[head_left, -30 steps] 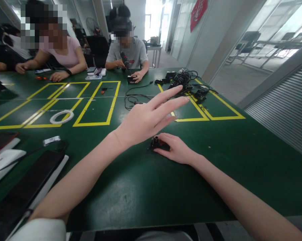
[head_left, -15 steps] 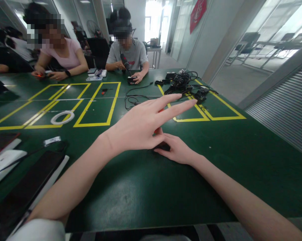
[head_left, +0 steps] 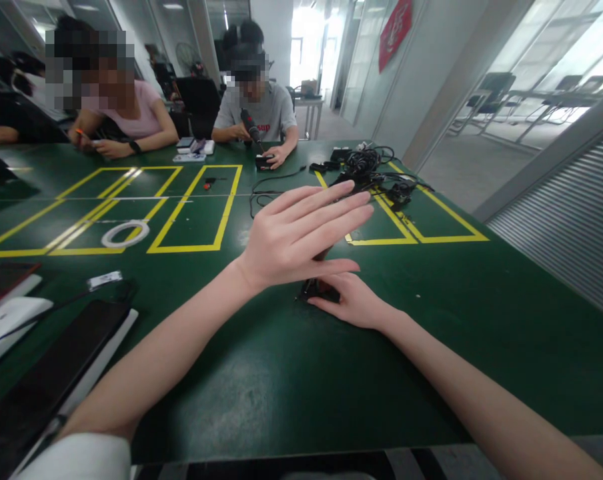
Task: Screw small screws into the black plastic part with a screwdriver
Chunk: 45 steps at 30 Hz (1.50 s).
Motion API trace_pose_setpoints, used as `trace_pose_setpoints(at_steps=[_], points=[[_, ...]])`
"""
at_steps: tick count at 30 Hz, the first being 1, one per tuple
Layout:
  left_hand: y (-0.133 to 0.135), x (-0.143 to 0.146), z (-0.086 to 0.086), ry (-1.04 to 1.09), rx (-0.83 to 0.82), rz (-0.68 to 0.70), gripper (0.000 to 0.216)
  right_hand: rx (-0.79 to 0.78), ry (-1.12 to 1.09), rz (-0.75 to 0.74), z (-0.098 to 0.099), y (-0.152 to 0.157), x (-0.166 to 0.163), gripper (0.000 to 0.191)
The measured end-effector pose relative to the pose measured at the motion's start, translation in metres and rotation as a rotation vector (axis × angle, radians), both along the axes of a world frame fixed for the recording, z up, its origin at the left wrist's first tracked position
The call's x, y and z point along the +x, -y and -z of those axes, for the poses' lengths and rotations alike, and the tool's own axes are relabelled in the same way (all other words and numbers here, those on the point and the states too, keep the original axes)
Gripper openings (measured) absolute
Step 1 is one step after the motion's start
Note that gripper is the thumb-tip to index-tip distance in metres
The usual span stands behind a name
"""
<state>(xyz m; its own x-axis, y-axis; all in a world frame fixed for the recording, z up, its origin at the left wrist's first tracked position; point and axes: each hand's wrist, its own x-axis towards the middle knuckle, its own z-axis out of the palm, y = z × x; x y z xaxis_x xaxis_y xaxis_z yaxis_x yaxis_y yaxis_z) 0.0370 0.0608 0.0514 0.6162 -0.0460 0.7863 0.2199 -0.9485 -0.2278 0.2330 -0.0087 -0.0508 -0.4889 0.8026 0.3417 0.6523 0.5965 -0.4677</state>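
Note:
My left hand (head_left: 301, 230) hovers over the table in the middle, its fingers stretched out and the thumb apart; nothing shows in its grasp. Just below it, my right hand (head_left: 354, 300) rests at the tabletop with thumb and fingers closed on a small black object (head_left: 311, 289). Most of that object is covered by both hands, so its kind cannot be made out. Something dark rises behind my left palm, largely hidden.
A roll of white tape (head_left: 125, 234) lies on the green table (head_left: 261, 387) among yellow tape outlines. Tangled black cables (head_left: 364, 163) are heaped at back right. Dark flat devices (head_left: 56, 373) lie at left. Across the table, a person holds a power screwdriver (head_left: 250, 125) to a black part.
My left hand has turned and its fingers have come closer together, with the thumb lifting away from the black object. My right hand stays in place.

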Motion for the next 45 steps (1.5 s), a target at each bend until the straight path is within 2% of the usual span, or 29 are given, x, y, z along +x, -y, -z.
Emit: trace_pose_setpoints(at_steps=[4,6,9,12,16,25,31,35,40,45], points=[[0.004,0.004,0.003,-0.013,-0.05,-0.052,0.052,-0.005,0.002,0.003,0.0,0.0,0.0,0.021],[0.01,0.002,-0.006,-0.066,-0.092,-0.044,0.05,-0.019,0.005,0.017,-0.001,0.0,0.001,0.019],[0.023,-0.009,-0.027,-0.234,-0.194,0.005,0.048,-0.029,-0.011,0.012,-0.003,0.001,0.0,0.018],[0.037,-0.023,-0.047,-0.374,-0.273,-0.014,0.055,-0.021,-0.028,-0.006,-0.006,0.001,-0.001,0.018],[0.042,-0.032,-0.055,-0.387,-0.277,-0.08,0.063,-0.023,-0.013,-0.004,-0.007,0.001,-0.001,0.022],[0.033,-0.028,-0.051,-0.341,-0.213,-0.033,0.047,-0.011,-0.015,-0.008,-0.007,0.0,-0.001,0.018],[0.023,-0.024,-0.043,-0.284,-0.108,-0.027,0.038,0.016,0.006,0.001,-0.006,0.0,-0.001,0.018],[0.014,-0.019,-0.032,-0.251,-0.052,-0.044,0.04,0.015,-0.001,0.008,-0.003,-0.001,-0.001,0.019],[0.008,-0.01,-0.011,-0.102,0.008,-0.027,0.045,0.009,-0.019,0.011,-0.001,-0.002,0.0,0.023],[0.008,0.004,0.008,0.008,-0.023,-0.09,0.046,0.001,0.012,0.017,0.0,-0.002,0.001,0.018]])
